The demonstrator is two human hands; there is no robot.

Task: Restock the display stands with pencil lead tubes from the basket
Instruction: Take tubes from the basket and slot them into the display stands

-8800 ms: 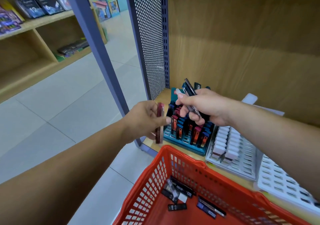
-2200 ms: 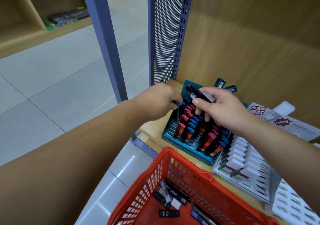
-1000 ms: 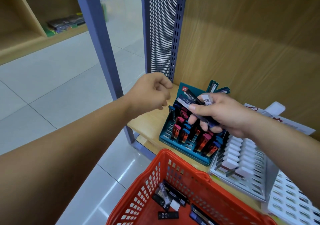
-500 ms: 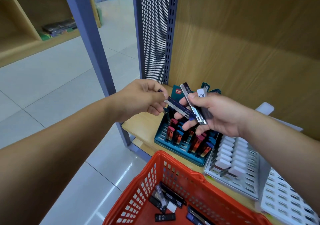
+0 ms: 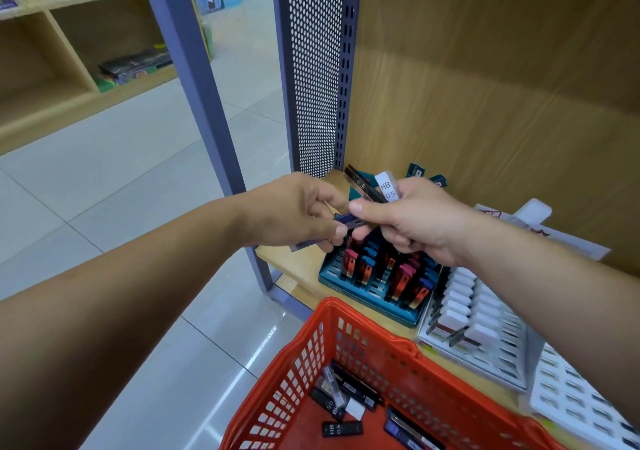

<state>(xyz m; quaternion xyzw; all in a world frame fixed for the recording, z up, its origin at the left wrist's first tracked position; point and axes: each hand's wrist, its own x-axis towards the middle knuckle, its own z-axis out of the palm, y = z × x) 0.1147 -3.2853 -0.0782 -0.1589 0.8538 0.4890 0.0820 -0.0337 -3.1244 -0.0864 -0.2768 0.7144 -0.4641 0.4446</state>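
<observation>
Head view: the left hand pinches a slim dark-blue pencil lead tube. Its long axis slants from lower left up to the right, the upper end by the thumb of the right hand. That hand grips a fan of black and clear tubes above the teal slotted display stand on the wooden shelf. Likely step: passing one tube across. Next, it needs turning upright over a free slot.

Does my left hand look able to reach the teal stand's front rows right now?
Probably yes. The left hand, pinching a blue tube, is beside the teal stand; the front rows lie uncovered, and the right hand with its tubes hangs over the back.
</observation>
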